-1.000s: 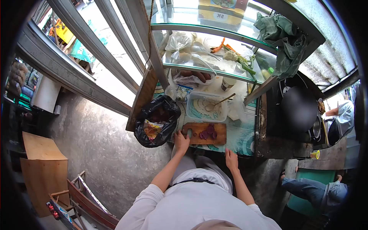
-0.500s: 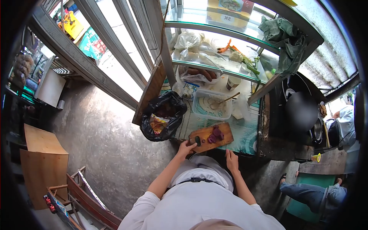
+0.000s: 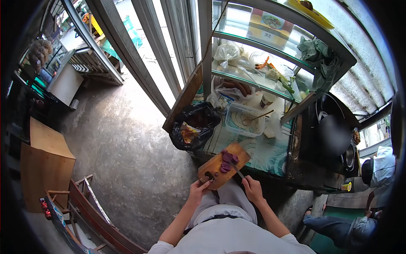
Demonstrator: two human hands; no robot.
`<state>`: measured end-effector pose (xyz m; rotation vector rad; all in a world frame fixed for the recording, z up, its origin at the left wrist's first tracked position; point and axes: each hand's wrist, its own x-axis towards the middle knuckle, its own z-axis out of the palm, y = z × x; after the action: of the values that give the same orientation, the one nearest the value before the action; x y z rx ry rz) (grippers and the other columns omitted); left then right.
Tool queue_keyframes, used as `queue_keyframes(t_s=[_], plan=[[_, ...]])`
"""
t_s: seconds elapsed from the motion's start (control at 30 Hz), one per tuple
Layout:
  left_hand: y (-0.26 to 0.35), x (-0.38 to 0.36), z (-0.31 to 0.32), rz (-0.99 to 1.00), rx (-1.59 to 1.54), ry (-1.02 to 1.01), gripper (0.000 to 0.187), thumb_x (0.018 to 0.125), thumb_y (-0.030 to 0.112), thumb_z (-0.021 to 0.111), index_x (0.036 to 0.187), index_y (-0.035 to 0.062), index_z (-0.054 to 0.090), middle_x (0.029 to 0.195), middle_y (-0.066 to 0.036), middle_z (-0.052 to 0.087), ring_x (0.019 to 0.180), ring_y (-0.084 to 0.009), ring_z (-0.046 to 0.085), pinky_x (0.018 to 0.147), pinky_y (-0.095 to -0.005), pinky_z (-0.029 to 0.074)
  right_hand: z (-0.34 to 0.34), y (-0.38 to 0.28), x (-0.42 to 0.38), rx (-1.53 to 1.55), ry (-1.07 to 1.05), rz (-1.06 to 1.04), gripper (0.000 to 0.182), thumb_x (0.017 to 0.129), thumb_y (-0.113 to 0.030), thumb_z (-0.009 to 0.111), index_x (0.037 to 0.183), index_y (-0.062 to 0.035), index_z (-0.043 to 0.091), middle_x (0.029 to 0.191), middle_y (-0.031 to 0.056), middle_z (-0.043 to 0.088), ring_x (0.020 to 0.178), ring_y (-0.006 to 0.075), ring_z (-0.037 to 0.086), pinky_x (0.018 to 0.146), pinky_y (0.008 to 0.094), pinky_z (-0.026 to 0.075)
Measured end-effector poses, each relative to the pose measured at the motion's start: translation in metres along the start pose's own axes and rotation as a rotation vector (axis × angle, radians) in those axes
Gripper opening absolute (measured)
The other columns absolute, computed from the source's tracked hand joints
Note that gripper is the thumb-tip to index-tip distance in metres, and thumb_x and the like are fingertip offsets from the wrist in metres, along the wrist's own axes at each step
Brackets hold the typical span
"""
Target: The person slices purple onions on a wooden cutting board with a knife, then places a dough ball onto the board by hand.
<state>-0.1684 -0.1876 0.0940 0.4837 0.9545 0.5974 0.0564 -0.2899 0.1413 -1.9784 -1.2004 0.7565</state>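
Note:
My left hand (image 3: pixel 198 189) grips the near left corner of a wooden cutting board (image 3: pixel 218 181), beside the dark handle hole. The board is held off the counter's front edge, slanting up to the right. On it lie several slices of a purple vegetable (image 3: pixel 227 161), perhaps sweet potato. In my right hand (image 3: pixel 253 189) is a knife (image 3: pixel 238 171), its blade reaching over the board to the slices. A clear plastic tub (image 3: pixel 244 120) with some pale residue and a wooden-handled utensil stands on the counter behind the board.
A black plastic bag (image 3: pixel 194 127) with wrappers hangs at the counter's left end. Glass shelves (image 3: pixel 262 82) hold vegetables and bags. A dark wok (image 3: pixel 332 110) stands at the right, with a seated person (image 3: pixel 334 226) beyond. A wooden bench (image 3: pixel 97 216) is at lower left.
The board has come off the counter toward my body and turned, its right end higher. The knife blade now shows over the board. My view has shifted to the left.

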Motion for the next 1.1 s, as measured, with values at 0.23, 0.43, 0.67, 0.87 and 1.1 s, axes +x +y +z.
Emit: queue_keyframes(t_s=[0.23,0.43,0.67,0.87,1.1], plan=[[0.089,-0.068,0.015,0.240,-0.090,0.176,0.025,0.082,0.008,0.064,0.106,0.0049,0.058,0.095,-0.011,0.067,0.079,-0.0131,0.065,0.064,-0.0236,0.052,0.002,-0.077,0.041,0.070,-0.136,-0.258,0.026,0.091,-0.029,0.050,0.089,-0.0029,0.056,0.067,0.0170,0.057,0.063,0.0358,0.057,0.055,0.0387,0.043],[0.104,-0.043,0.031,0.405,-0.150,0.371,0.024,0.082,0.008,0.065,0.105,0.0059,0.059,0.094,-0.011,0.067,0.074,-0.0119,0.065,0.057,-0.0209,0.051,0.005,-0.103,0.115,-0.047,-0.342,-0.451,0.028,0.091,-0.031,0.049,0.086,-0.0042,0.056,0.071,0.0176,0.058,0.067,0.0365,0.058,0.058,0.0417,0.044],[0.104,0.005,0.047,0.474,-0.188,0.498,0.014,0.079,0.009,0.068,0.092,0.0051,0.064,0.085,-0.004,0.068,0.068,-0.0063,0.062,0.053,-0.0181,0.047,0.018,-0.098,0.169,-0.258,-0.529,-0.635,0.037,0.093,-0.040,0.042,0.085,-0.0067,0.055,0.072,0.0161,0.061,0.067,0.0365,0.059,0.058,0.0454,0.046],[0.111,0.020,0.064,0.472,-0.171,0.573,0.012,0.079,0.010,0.069,0.089,0.0042,0.066,0.082,-0.002,0.067,0.066,-0.0058,0.061,0.053,-0.0182,0.047,0.032,-0.078,0.203,-0.324,-0.572,-0.599,0.039,0.093,-0.041,0.040,0.085,-0.0061,0.055,0.070,0.0174,0.061,0.068,0.0381,0.059,0.059,0.0479,0.046],[0.117,0.024,0.081,0.513,-0.137,0.622,0.013,0.079,0.010,0.069,0.090,0.0031,0.067,0.081,-0.002,0.067,0.066,-0.0061,0.061,0.053,-0.0189,0.048,0.054,-0.041,0.266,-0.361,-0.421,-0.340,0.044,0.093,-0.042,0.039,0.082,-0.0036,0.056,0.070,0.0211,0.060,0.070,0.0420,0.058,0.062,0.0503,0.046]])
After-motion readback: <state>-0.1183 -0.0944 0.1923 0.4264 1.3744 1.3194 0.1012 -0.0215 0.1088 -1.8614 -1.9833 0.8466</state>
